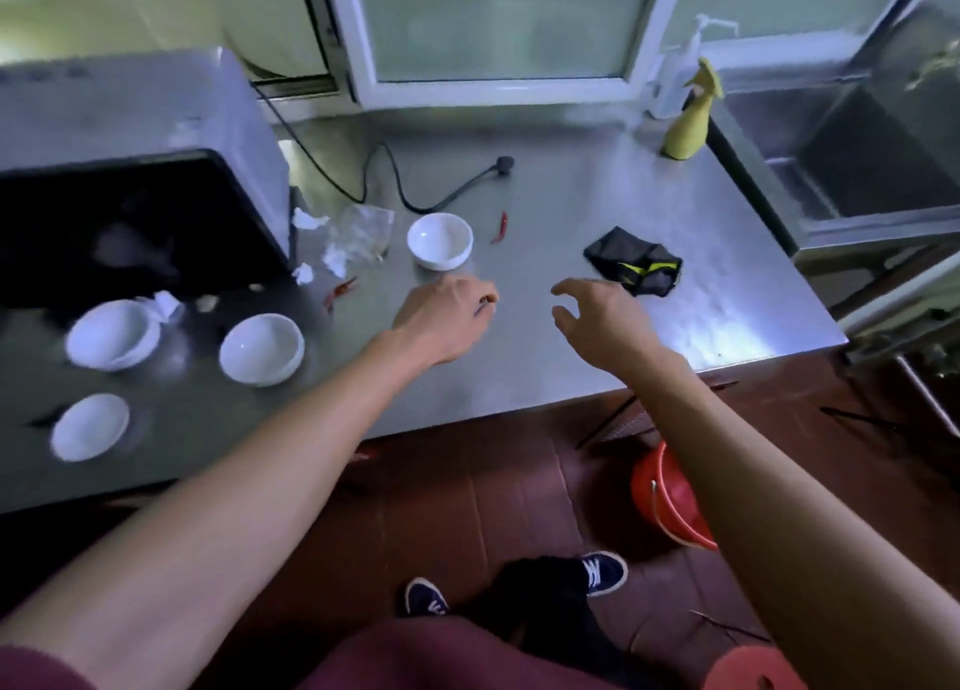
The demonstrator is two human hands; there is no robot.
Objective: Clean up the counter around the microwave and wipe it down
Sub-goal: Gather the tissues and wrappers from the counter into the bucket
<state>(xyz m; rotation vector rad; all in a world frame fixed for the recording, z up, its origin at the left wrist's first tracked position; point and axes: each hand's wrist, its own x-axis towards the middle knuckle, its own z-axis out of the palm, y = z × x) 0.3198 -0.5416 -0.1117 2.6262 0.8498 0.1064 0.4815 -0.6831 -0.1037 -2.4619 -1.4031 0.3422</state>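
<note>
A steel counter (571, 357) carries a microwave (130, 170) at the left. Several white bowls stand on it, one (440, 241) just beyond my hands and one (261, 349) in front of the microwave. Tissue scraps (335, 261), a clear plastic bag (363, 229) and red chilies (500, 227) (340, 290) lie by the microwave. A black cloth (634, 261) lies to the right. My left hand (444, 320) hovers with curled fingers that pinch a small dark-red piece, apparently a chili. My right hand (597, 320) hangs open, fingers spread, just left of the cloth.
A yellow spray bottle (688, 118) and a pump dispenser (675, 71) stand at the back right. A black power cord with its plug (501, 164) lies loose on the counter. A sink (872, 170) adjoins on the right. A red bucket (670, 497) sits on the floor below.
</note>
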